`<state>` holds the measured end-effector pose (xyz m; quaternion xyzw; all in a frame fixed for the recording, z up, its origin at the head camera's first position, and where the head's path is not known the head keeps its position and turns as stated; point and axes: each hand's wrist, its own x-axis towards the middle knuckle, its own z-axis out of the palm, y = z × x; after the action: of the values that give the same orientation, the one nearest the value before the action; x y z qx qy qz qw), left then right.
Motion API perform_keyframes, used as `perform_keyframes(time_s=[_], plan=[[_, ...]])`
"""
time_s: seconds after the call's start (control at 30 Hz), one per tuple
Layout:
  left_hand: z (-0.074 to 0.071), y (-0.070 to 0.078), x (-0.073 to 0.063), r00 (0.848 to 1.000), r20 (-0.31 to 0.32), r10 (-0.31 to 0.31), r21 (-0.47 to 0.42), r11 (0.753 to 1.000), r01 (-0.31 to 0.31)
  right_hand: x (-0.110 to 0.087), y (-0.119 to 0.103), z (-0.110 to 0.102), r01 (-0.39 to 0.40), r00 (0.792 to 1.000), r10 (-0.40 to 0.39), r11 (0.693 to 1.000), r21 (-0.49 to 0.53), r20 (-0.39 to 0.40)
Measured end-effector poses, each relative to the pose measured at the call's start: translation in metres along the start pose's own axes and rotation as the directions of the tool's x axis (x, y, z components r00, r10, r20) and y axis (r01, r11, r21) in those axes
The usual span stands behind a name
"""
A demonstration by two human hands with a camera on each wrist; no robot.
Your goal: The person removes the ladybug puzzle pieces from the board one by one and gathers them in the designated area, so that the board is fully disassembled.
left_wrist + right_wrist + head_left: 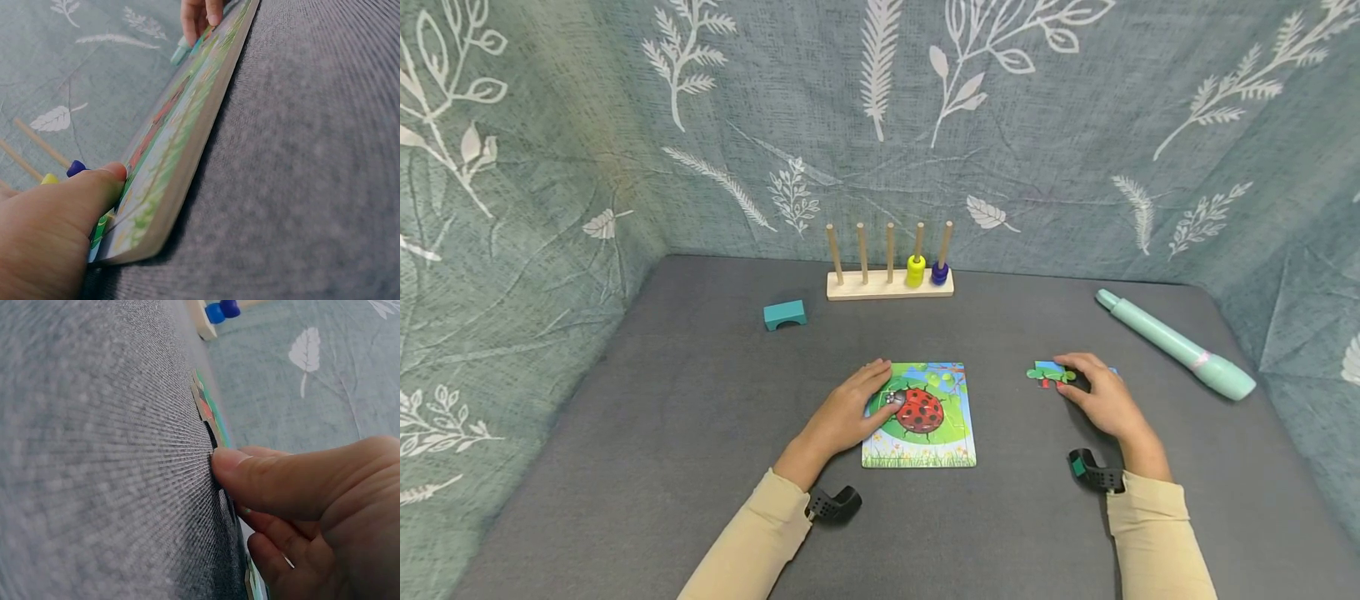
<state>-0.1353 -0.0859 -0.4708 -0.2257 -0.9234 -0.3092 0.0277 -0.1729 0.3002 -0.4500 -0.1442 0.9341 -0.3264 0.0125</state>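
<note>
A square ladybug jigsaw puzzle lies flat on the grey table, its wooden edge visible in the left wrist view. My left hand rests on its left side, with the thumb across the picture and the fingers along the upper left edge. To the right, my right hand pinches a loose puzzle piece of blue, green and red between thumb and forefinger, low at the tabletop. Another piece lies under the right hand, mostly hidden by it. In the left wrist view, the left fingers are out of sight.
A wooden peg stand with yellow and dark blue beads stands at the back. Left of it sits a teal arched block. A mint-green tube-like object lies at the far right. Patterned cloth hangs behind and at both sides.
</note>
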Motion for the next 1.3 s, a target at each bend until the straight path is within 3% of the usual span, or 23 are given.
perform_keyframes(time_s=[0.53, 0.8, 1.07, 1.3], plan=[[-0.003, 0.001, 0.001, 1.000, -0.001, -0.001, -0.027, 1.000, 0.001, 0.001, -0.003, -0.004, -0.023, 0.999, 0.023, 1.000, 0.000, 0.047], [-0.004, 0.002, 0.000, 1.000, 0.000, -0.002, -0.027, 1.000, 0.002, 0.001, -0.006, -0.004, -0.027, 0.999, 0.026, 0.999, 0.027, 0.022], [-0.004, 0.002, 0.000, 1.000, 0.000, -0.007, -0.029, 1.000, 0.007, 0.005, -0.014, 0.005, 0.027, 1.000, -0.027, 0.996, 0.083, -0.008], [-0.004, 0.002, -0.001, 1.000, 0.004, -0.001, -0.032, 0.999, 0.001, 0.009, -0.028, 0.017, 0.070, 0.997, -0.073, 0.991, 0.117, 0.019]])
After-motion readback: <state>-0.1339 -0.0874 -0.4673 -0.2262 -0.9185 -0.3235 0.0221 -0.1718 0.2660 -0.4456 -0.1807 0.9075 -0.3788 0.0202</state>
